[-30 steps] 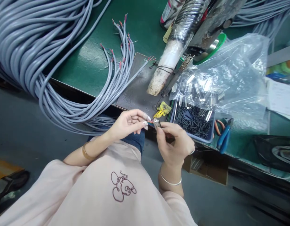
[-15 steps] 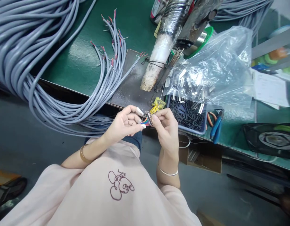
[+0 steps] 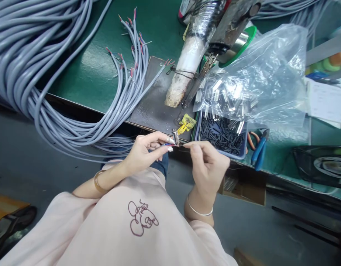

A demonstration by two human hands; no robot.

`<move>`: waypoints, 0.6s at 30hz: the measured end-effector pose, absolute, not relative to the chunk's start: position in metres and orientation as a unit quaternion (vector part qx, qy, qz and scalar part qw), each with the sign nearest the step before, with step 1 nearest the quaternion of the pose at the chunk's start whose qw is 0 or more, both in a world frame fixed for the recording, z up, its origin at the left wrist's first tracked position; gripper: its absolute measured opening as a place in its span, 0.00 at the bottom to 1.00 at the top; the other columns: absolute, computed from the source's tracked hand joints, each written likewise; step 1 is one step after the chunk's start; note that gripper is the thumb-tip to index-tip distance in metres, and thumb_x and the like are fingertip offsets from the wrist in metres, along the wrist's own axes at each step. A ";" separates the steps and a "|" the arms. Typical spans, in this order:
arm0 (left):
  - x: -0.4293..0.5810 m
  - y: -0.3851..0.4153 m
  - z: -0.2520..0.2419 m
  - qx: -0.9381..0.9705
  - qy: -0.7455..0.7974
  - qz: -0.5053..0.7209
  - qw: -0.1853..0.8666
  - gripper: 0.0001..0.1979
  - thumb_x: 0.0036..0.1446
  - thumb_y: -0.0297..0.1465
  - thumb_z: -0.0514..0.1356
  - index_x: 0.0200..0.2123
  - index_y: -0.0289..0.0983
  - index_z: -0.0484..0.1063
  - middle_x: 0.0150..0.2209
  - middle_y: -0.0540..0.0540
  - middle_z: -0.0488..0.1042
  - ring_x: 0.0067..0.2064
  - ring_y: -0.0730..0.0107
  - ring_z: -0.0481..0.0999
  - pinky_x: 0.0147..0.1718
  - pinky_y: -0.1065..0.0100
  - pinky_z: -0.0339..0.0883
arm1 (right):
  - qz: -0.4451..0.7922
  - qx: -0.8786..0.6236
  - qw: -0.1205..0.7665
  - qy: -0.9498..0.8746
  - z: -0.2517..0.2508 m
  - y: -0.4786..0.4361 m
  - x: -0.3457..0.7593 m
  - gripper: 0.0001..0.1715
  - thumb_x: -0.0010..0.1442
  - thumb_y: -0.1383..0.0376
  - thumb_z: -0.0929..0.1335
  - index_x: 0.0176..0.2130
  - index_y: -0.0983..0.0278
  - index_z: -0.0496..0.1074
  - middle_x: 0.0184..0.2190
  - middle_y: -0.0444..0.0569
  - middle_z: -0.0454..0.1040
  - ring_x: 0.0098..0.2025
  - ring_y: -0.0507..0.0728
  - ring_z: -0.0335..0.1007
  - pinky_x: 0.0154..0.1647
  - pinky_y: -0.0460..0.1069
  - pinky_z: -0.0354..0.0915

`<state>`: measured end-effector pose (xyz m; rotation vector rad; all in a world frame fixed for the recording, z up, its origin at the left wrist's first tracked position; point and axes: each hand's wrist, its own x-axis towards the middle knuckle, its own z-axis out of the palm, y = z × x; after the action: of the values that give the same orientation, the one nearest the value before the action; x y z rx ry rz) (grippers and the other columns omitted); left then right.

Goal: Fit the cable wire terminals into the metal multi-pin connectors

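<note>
My left hand (image 3: 148, 149) is closed in a pinch on thin coloured wires (image 3: 168, 145) right beside a metal multi-pin connector (image 3: 175, 137). The connector sits at the bench edge against a yellow clip-like piece (image 3: 184, 125). On the connector's other side, my right hand (image 3: 207, 160) is closed, its index finger pointing at the connector's lower end. A tiny dark tip shows at that fingertip, too small to name. Above the hands, a soldering iron (image 3: 196, 79) points down beside a white wrapped tube (image 3: 181, 72).
A blue tray (image 3: 244, 147) holds small black sleeves, with a plastic bag (image 3: 275, 74) of metal connectors over it. Pliers (image 3: 259, 153) lie to its right, near a small fan (image 3: 325, 164). Grey cables (image 3: 43, 74) fill the left, and a solder spool (image 3: 241, 46) stands behind.
My right hand has drawn away from the connector, to the right and slightly down. My left fingers have closed in beside the connector. The view has shifted slightly.
</note>
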<state>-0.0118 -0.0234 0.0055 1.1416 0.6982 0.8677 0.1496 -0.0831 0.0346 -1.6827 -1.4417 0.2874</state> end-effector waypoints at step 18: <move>-0.019 -0.011 0.004 0.374 0.249 0.286 0.846 0.18 0.54 0.38 0.72 0.36 0.35 0.67 0.27 0.49 0.80 0.18 0.78 0.74 0.18 0.77 0.68 | 0.214 -0.659 0.415 -0.589 0.030 -0.078 0.149 0.12 0.66 0.64 0.67 0.34 0.62 0.80 0.28 0.44 0.81 0.24 0.49 0.71 0.26 0.44 0.64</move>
<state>-0.0194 -0.0107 0.0039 0.7898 0.5261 0.6024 0.1488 -0.0780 0.0305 -1.6563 -1.4798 0.5381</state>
